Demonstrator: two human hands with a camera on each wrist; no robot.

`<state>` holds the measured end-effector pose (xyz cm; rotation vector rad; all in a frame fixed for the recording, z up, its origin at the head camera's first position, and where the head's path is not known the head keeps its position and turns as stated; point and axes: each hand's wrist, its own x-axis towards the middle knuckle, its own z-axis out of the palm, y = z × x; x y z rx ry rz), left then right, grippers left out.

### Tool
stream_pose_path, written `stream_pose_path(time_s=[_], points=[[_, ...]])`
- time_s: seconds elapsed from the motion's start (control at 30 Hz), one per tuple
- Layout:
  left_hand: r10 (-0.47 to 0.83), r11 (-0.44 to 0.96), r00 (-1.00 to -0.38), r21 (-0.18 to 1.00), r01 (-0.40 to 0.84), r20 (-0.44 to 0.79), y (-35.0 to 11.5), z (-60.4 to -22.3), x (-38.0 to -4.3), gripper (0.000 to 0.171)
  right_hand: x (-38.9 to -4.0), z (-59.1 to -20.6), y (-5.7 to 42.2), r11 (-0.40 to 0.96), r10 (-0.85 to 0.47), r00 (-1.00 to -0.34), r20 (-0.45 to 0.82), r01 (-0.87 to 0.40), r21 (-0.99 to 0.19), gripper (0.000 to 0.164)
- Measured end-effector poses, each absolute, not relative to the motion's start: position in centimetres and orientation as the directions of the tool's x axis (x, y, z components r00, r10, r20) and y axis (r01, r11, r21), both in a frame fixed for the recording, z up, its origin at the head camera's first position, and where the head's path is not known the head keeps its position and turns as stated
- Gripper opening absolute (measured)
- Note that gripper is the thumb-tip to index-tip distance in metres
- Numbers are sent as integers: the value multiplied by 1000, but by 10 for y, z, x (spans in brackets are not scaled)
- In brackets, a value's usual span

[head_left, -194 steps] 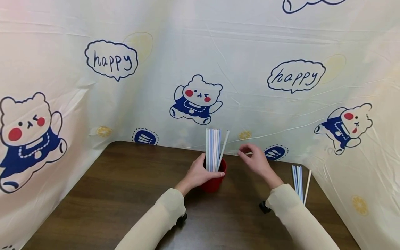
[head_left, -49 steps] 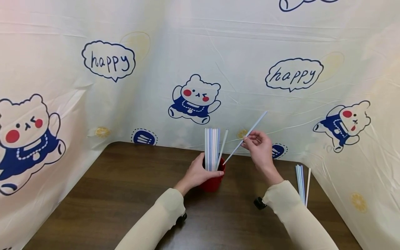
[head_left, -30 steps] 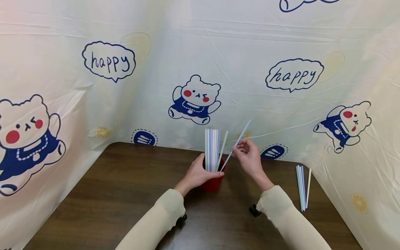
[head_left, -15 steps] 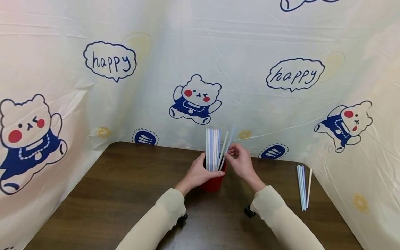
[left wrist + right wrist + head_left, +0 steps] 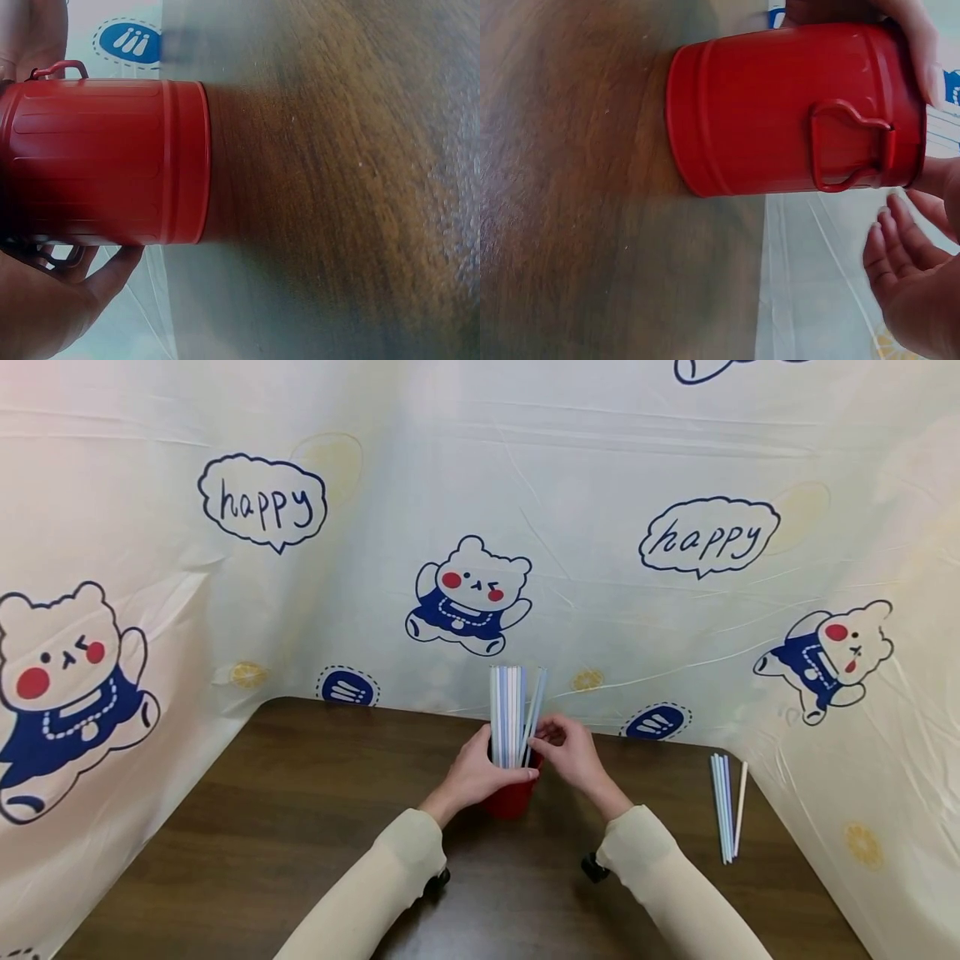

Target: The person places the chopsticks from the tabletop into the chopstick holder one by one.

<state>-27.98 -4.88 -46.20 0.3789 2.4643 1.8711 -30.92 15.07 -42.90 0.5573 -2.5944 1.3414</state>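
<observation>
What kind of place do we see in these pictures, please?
Probably a small curtained-off work booth, perhaps for recording: pale printed cloth hangs behind and on both sides of a brown wood-look table, and a small black device shows at each wrist.

In the head view, the person's left grip (image 5: 474, 777) covers part of the round red metal can (image 5: 512, 802), and the lower ends of the upright pale striped straws (image 5: 507, 710) are hidden. They stand too tightly packed to count. The slim pale blue straw (image 5: 537, 697) pinched by the right grip (image 5: 572, 752) merges with a neighbour. The small black object (image 5: 595, 867) under the right cream fabric sleeve (image 5: 678, 877) is unclear. Each wrist view cuts off its own grip at the side edge.
</observation>
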Motion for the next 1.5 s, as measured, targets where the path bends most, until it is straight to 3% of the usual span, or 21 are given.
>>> stream_pose_path(time_s=[0.3,0.6,0.87,1.13,1.33,1.5], points=[[200,262,-975,954,147,96,-48,-463,-276,86,-306,-428,170,523,-242,-932,271,-360,-773,28],[194,283,-976,948,148,94,-49,-460,-280,88,-310,-407,211,587,-139,-927,349,-361,-724,20],[199,282,-974,946,161,106,-49,-460,-279,87,-318,-422,265,784,-159,-918,364,-342,-518,31],[198,272,-975,949,158,105,-51,-458,-279,87,-320,-466,339,949,-44,-952,302,-134,-284,49],[200,279,-975,948,155,101,-52,-455,-281,89,-313,-484,376,980,11,-960,280,-46,-194,45],[199,275,-977,952,133,79,-50,-458,-278,89,-305,-483,397,982,76,-970,229,32,-188,43]])
